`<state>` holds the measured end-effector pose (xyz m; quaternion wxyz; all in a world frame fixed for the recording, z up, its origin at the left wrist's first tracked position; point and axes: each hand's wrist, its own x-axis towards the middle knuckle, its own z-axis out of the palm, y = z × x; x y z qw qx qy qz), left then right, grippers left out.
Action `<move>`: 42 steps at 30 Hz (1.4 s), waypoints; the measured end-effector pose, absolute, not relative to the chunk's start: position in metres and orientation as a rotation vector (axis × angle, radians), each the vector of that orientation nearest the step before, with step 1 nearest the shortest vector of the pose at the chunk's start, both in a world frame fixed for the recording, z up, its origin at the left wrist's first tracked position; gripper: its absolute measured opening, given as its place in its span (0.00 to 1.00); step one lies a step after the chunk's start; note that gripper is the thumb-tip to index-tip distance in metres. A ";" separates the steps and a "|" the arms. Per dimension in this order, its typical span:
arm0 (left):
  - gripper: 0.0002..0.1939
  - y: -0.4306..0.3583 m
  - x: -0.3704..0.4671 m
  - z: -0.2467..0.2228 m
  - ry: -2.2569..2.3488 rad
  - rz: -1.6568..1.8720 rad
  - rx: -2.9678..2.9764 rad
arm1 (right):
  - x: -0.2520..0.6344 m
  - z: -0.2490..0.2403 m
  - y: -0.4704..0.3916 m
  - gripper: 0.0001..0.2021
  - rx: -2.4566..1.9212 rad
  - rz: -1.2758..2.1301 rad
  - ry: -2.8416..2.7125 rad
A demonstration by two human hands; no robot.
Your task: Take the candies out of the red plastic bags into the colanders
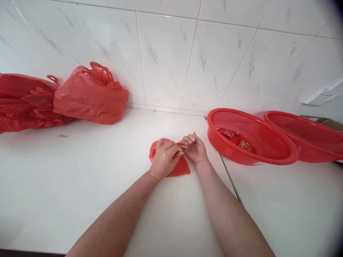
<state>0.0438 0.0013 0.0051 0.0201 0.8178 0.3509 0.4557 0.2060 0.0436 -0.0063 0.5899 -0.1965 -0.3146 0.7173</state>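
Observation:
A small red plastic bag lies on the white table in front of me. My left hand rests over it, with its fingers closed on the bunched plastic. From the right, my right hand meets the left fingertips with palm turned up and fingers curled. Its thumb sticks upward, while its fingertips pinch a twisted end of the bag. Part of the bag is hidden under my left hand, and its contents cannot be made out.
Right of my hands stands a red perforated basket holding a few small packets. A second red basket is beyond it. Full red bags sit at the back left against the tiled wall. A seam crosses the tabletop.

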 end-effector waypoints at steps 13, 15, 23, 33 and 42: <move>0.12 0.000 0.044 0.008 1.076 1.308 2.591 | 0.206 -0.004 0.042 0.20 -0.179 1.887 -0.531; 0.11 0.000 0.044 0.008 1.072 1.312 2.584 | 0.206 -0.004 0.042 0.20 -0.175 1.890 -0.527; 0.05 -0.001 0.045 0.009 1.050 1.290 2.537 | 0.206 -0.005 0.042 0.20 -0.170 1.890 -0.537; 0.21 0.008 0.034 0.005 1.518 1.066 2.445 | 0.207 -0.008 0.046 0.14 -0.291 1.806 -0.536; 0.13 0.016 0.027 -0.001 1.641 0.893 2.243 | 0.209 -0.009 0.047 0.15 -0.339 1.757 -0.476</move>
